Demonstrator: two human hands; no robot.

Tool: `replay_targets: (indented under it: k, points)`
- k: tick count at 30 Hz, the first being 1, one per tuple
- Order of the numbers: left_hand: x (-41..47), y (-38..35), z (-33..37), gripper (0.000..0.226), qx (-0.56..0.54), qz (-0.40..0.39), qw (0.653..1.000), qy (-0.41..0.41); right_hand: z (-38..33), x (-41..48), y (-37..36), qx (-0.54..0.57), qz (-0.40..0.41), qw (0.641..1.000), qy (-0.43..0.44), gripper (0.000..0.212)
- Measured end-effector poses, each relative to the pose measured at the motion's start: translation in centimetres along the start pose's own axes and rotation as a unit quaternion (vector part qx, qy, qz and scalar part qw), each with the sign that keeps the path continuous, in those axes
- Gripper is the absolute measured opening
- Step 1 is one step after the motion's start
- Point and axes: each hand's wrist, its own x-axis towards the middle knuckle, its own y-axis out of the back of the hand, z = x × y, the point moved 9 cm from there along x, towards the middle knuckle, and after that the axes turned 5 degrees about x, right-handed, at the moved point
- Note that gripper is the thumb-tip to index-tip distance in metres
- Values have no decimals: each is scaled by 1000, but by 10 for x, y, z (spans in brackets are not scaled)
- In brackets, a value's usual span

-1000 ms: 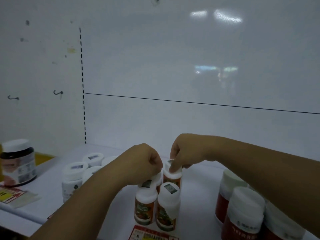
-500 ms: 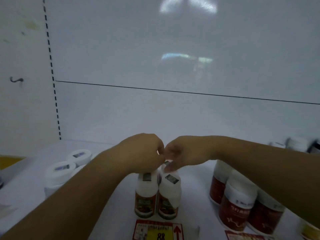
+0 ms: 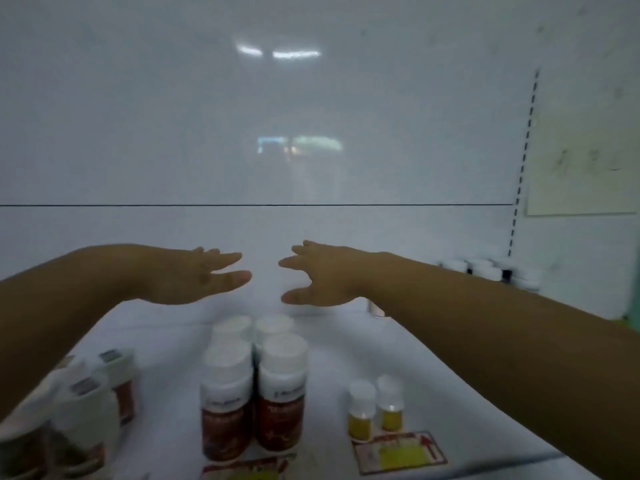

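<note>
Currently L hand (image 3: 194, 277) & R hand (image 3: 323, 273) hover flat above red-label btls (image 3: 281, 407).

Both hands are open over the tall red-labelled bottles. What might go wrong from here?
1. The four white-capped, red-labelled plastic bottles stand tightly packed. If the left hand or right hand comes down off-centre, it could tip one into its neighbours.
2. The two small yellow white-capped bottles stand close to the right forearm, so a low sweep might knock them over.
</note>
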Motion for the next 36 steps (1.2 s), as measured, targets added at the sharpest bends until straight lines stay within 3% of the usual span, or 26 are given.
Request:
replay_targets:
  k: [3,9,16,21,28,34,36]
  points:
    - [19,9,74,139,-6,17,1000,-11,76,-46,7,-5,4,1000,-21,70]
    - [64,22,232,77,-25,35,998,-53,216,-125,8,2,17,996,-85,68]
    - [130,16,335,65,-50,58,991,-105,320,-159,-11,53,30,989,-133,56]
    - [176,-5,365,41,-28,56,990,-126,356,-155,-35,75,29,982,-169,58]
    - [252,-22,373,39,-62,67,991,-102,374,-128,-41,99,72,971,-204,52]
    - [263,-9,376,51,-89,173,978,-71,384,-119,-35,22,182,955,-232,49]
    - [260,-11,373,44,-113,190,974,-49,387,-118,-36,21,210,951,-225,52]
